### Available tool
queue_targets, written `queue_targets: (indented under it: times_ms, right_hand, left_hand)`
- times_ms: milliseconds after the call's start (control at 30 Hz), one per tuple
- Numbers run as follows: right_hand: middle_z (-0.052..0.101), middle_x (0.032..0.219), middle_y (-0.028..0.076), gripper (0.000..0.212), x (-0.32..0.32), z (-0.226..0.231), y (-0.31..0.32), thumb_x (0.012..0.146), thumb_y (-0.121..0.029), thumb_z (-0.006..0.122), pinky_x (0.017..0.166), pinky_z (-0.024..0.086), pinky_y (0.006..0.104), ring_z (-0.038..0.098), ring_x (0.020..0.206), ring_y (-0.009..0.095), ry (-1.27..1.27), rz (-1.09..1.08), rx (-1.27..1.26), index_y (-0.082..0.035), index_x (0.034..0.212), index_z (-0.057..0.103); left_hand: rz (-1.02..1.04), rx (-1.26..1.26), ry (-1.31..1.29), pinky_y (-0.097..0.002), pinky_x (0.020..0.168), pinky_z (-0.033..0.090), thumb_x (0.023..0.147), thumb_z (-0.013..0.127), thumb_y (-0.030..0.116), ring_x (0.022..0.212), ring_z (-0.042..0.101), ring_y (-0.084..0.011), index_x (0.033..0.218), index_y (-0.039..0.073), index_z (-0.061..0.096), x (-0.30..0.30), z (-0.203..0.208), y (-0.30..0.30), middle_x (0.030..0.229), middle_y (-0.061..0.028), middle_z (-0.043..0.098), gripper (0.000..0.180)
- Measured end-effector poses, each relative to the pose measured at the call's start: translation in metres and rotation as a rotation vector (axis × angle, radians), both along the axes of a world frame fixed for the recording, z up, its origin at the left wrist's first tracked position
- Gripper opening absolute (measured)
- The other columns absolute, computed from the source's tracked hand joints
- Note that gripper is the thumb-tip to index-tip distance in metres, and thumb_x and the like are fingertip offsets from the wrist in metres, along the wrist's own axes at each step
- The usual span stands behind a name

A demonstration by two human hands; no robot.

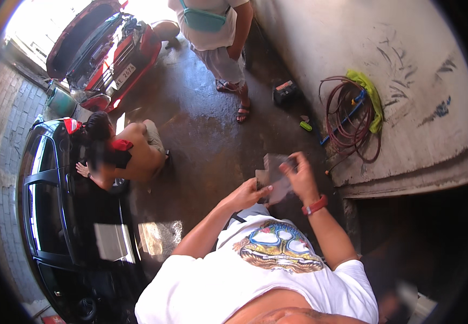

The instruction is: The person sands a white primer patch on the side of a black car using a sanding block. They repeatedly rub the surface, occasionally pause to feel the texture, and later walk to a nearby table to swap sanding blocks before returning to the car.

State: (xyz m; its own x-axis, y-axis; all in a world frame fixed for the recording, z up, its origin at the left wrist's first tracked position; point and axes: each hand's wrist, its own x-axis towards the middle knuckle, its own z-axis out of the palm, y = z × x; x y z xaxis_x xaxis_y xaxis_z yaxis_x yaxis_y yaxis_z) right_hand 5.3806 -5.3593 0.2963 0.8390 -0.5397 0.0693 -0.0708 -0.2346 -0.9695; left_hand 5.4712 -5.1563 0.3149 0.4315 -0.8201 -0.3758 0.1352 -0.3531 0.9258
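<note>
In front of my waist, both hands are at a flat, pale, see-through rectangular thing, perhaps a plastic packet or case; its exact kind is blurred. My left hand pinches its left edge, the thumb lying over the top. At its upper right edge is my right hand, closed around it with thumb and fingers, a red band on that wrist. What lies beneath or inside the rectangle I cannot make out.
A person crouches beside a black car at left. Another person stands ahead. Beyond is a red car with a raised lid. Near the right wall lie a black battery-like box, a green object and a coiled hose.
</note>
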Motion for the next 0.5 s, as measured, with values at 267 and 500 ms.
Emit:
queue_targets:
  times_ms: [267, 500]
  right_hand:
    - [0.071, 0.091, -0.002, 0.025, 0.082, 0.009, -0.115, 0.086, -0.018, 0.084, 0.071, 0.053, 0.0308, 0.063, 0.080, 0.006, 0.006, 0.174, 0.672, -0.006, 0.103, 0.071]
    - [0.072, 0.101, 0.012, 0.030, 0.187, 0.043, -0.139, 0.091, -0.012, 0.068, 0.078, 0.056, 0.0390, 0.070, 0.088, 0.036, -0.095, 0.295, -0.424, -0.016, 0.120, 0.072]
  left_hand:
    - [0.665, -0.096, 0.264, -0.0322, 0.080, 0.054, 0.086, 0.081, 0.014, 0.092, 0.067, -0.0159, 0.114, -0.001, 0.065, 0.099, 0.018, -0.055, 0.099, -0.0066, 0.071, 0.035]
    - [0.855, 0.095, -0.407, -0.0310, 0.078, 0.051, 0.096, 0.073, 0.024, 0.086, 0.063, -0.0115, 0.109, -0.002, 0.069, 0.159, 0.006, -0.118, 0.096, -0.0047, 0.073, 0.029]
